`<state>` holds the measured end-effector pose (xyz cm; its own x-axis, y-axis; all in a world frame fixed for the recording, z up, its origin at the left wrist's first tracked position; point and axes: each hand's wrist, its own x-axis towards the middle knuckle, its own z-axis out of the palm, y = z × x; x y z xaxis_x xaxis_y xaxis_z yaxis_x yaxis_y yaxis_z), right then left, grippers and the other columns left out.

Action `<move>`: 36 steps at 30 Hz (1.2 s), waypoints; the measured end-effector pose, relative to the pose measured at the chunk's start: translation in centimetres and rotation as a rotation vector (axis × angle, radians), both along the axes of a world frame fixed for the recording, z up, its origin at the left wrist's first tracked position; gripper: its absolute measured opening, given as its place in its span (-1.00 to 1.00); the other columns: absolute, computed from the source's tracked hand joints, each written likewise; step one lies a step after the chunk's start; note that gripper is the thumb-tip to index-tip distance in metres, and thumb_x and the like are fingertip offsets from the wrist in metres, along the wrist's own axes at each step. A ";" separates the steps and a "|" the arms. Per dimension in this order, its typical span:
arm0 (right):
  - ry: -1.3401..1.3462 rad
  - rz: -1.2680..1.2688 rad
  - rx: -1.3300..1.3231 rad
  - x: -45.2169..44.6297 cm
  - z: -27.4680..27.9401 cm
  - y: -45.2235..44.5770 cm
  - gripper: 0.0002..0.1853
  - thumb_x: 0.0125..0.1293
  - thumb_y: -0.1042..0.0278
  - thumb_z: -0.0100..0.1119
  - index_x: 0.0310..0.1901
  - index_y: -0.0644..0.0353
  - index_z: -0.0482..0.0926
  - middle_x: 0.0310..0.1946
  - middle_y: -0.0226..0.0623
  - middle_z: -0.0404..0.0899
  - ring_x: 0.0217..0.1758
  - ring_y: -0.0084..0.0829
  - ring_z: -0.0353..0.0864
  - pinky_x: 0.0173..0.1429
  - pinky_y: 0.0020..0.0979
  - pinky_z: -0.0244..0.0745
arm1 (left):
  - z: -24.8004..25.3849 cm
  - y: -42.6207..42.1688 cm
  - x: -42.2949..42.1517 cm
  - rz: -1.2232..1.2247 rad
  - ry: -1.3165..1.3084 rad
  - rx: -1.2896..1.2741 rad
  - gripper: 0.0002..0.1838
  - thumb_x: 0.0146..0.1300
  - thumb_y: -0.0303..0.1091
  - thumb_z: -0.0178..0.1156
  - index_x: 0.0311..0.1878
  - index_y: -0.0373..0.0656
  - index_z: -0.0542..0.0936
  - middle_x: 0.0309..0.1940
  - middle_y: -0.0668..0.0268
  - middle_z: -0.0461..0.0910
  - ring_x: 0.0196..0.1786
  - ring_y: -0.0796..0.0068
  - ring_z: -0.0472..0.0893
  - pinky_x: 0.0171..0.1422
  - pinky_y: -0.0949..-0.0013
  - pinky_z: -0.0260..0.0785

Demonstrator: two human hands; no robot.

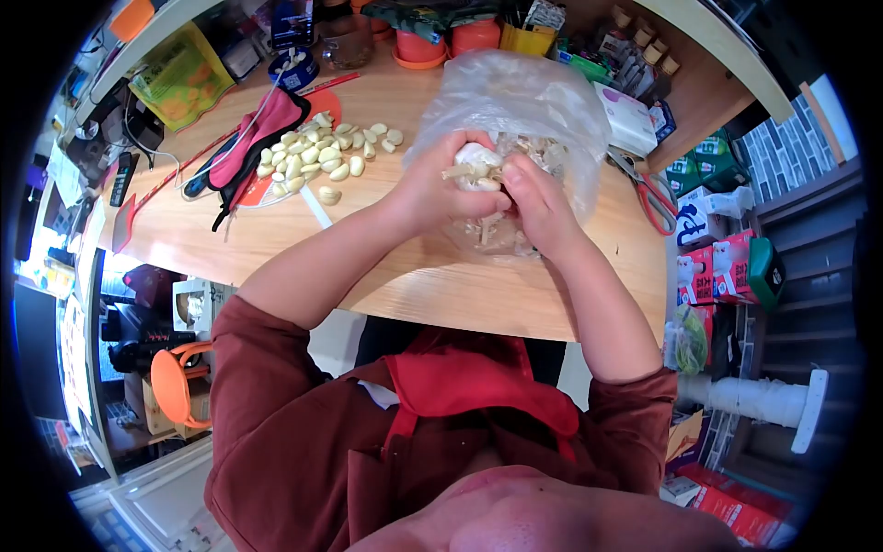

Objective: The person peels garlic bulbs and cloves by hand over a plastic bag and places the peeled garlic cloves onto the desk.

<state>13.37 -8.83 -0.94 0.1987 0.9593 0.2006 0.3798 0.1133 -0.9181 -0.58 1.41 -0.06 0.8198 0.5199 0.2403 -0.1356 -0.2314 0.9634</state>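
Both hands hold a whitish garlic bulb (478,158) over the mouth of a clear plastic bag (515,92). My left hand (440,189) is wrapped round the bulb from the left, fingers curled. From the right, my right hand (543,202) presses its thumb and fingers against the bulb; some fingertips are hidden. Papery garlic skins (543,155) lie in the bag below and behind the hands. To the left, a heap of peeled garlic cloves (313,155) rests on the wooden table (414,294), partly on an orange and white sheet.
A pink and black cloth item (258,143) and a red stick lie left of the cloves. Red-handled scissors (655,198) rest near the table's right edge. Orange pots (474,37), a blue tin (292,69) and a white box (625,120) stand along the back.
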 end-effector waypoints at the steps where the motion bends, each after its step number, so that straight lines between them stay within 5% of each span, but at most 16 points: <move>1: 0.134 0.055 -0.033 0.2 -0.1 0.1 -0.72 0.36 0.18 -0.16 -0.28 0.26 0.37 -0.48 -0.21 0.40 -0.41 -0.37 0.39 -0.27 -0.40 0.31 | 0.1 0.3 -0.1 0.001 -0.029 0.054 -0.47 -0.09 -0.33 0.39 -0.07 -0.15 0.34 -0.35 0.34 0.50 -0.36 0.59 0.50 -0.23 0.50 0.41; 6: 0.654 0.227 -0.175 0.5 0.6 0.0 -0.77 0.34 0.24 -0.10 -0.11 0.21 0.35 -0.38 -0.40 0.36 -0.36 -0.56 0.30 -0.25 -0.50 0.26 | 0.9 -0.1 -0.8 -0.030 -0.007 -0.249 -0.69 0.20 -0.28 0.18 -0.07 -0.15 0.34 -0.34 0.36 0.46 -0.35 0.64 0.48 -0.30 0.53 0.38; 14: 0.780 0.226 -0.017 1.5 1.0 0.0 -0.80 0.25 0.43 0.07 -0.11 0.26 0.42 -0.30 -0.37 0.45 -0.29 -0.57 0.43 -0.20 -0.55 0.36 | -1.2 1.2 0.2 0.067 -0.122 -0.186 -0.79 0.31 -0.23 0.01 -0.08 -0.09 0.35 -0.27 0.39 0.40 -0.26 0.63 0.44 -0.22 0.52 0.34; 17: 0.783 0.128 0.086 1.4 0.8 0.3 -0.77 0.23 0.48 0.10 -0.08 0.27 0.44 -0.27 -0.35 0.49 -0.24 -0.57 0.47 -0.16 -0.56 0.40 | -0.5 1.0 0.0 0.053 -0.150 -0.412 -0.82 0.27 -0.29 0.04 -0.14 -0.15 0.41 -0.25 0.39 0.42 -0.18 0.65 0.42 -0.15 0.54 0.30; 23: 0.678 0.104 0.185 1.0 0.9 0.3 -0.75 0.22 0.51 0.11 -0.06 0.29 0.44 -0.22 -0.31 0.55 -0.20 -0.57 0.50 -0.12 -0.55 0.42 | 0.1 0.8 -0.4 0.005 -0.107 -0.206 -0.93 0.13 -0.43 0.15 -0.35 -0.22 0.53 -0.38 0.46 0.47 -0.27 0.70 0.41 -0.14 0.56 0.26; 36: 0.564 0.041 0.126 0.2 0.7 0.3 -0.73 0.13 0.55 0.21 -0.12 0.23 0.43 -0.25 -0.40 0.48 -0.17 -0.61 0.47 -0.07 -0.58 0.41 | 1.3 0.3 -0.6 0.101 0.172 0.150 -0.81 0.00 -0.39 0.33 -0.35 -0.24 0.55 -0.39 0.39 0.53 -0.25 0.64 0.48 -0.19 0.53 0.31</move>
<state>13.58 -8.56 -0.27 0.2714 0.9440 0.1875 -0.1718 0.2392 -0.9556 -1.19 1.71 1.24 0.8010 0.5702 0.1826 0.0580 -0.3774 0.9242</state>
